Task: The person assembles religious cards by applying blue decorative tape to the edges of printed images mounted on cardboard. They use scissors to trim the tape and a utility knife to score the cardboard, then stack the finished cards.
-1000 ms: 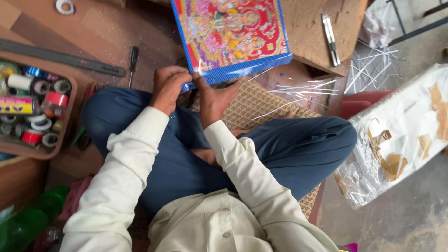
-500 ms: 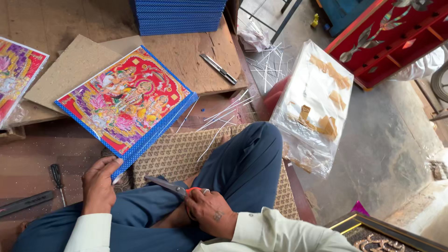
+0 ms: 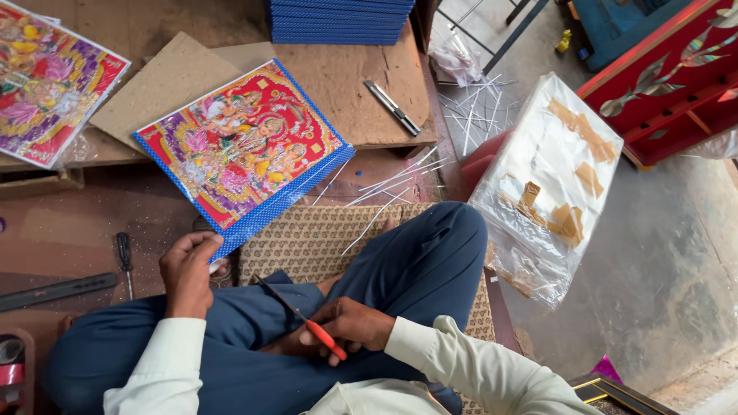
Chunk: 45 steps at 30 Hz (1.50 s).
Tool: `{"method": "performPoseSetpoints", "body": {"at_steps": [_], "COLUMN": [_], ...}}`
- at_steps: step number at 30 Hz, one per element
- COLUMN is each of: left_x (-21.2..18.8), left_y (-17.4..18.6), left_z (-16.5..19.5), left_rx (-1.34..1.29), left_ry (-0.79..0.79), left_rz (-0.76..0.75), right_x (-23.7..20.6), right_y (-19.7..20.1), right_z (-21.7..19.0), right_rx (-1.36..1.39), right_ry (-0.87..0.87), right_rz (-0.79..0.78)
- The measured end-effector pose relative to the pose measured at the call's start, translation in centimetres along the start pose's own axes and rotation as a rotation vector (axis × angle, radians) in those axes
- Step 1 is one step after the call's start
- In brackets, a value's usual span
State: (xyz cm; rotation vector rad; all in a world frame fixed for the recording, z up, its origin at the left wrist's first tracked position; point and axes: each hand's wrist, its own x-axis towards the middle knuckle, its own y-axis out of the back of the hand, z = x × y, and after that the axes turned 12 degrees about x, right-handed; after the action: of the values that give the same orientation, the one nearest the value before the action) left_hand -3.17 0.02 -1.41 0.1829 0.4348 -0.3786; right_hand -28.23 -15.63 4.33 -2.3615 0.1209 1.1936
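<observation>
Across the lap, the left hand (image 3: 187,270) grips the blue-framed picture's (image 3: 242,150) near corner; the right hand (image 3: 350,324) clasps red-handled pliers (image 3: 301,319). Steadying the frame flat seems wise.

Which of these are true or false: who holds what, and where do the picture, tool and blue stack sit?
1. The left hand grips a corner of the blue-framed picture. True.
2. The right hand is empty. False: it holds a red-handled tool.
3. A stack of blue frames lies at the top. True.
4. The screwdriver rests on the picture. False: it lies on the floor beside the left hand.
</observation>
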Motion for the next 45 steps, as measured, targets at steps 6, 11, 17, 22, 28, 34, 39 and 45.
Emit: {"method": "performPoseSetpoints", "body": {"at_steps": [6,11,17,22,28,34,39,45], "left_x": [0.1,0.4,-0.1,0.0,0.6,-0.2,-0.5,-0.6], "left_y": [-0.2,-0.3,0.1,0.0,-0.3,0.0,0.2,0.4], "left_z": [-0.7,-2.1,-1.7,-1.2,-1.9,-0.8,0.3,0.0], "left_rx": [-0.031,-0.155,-0.068,-0.051,-0.014,-0.087,-0.142,-0.119], "left_ry": [-0.104,-0.185,-0.112,-0.122,-0.328,-0.178,-0.169,-0.177], "left_rz": [-0.019,-0.141,0.001,0.027,0.027,-0.057,-0.092,-0.097], "right_x": [1.2,3.3,4.3,4.9,5.9,5.9,5.7,6.1], "right_y": [-2.0,-1.6,-2.9,-4.8,-5.3,-4.7,-3.9,-3.8], "right_z": [2.1,3.1,0.5,-1.8,-2.4,-2.4,-2.1,-1.4], "right_rx": [0.079,0.190,0.115,0.096,0.117,0.082,0.141,0.195], "right_ry": [0.254,0.375,0.289,0.315,0.366,0.394,0.428,0.452], "right_rz": [0.032,-0.065,-0.030,-0.026,-0.014,0.044,0.015,0.062]}}
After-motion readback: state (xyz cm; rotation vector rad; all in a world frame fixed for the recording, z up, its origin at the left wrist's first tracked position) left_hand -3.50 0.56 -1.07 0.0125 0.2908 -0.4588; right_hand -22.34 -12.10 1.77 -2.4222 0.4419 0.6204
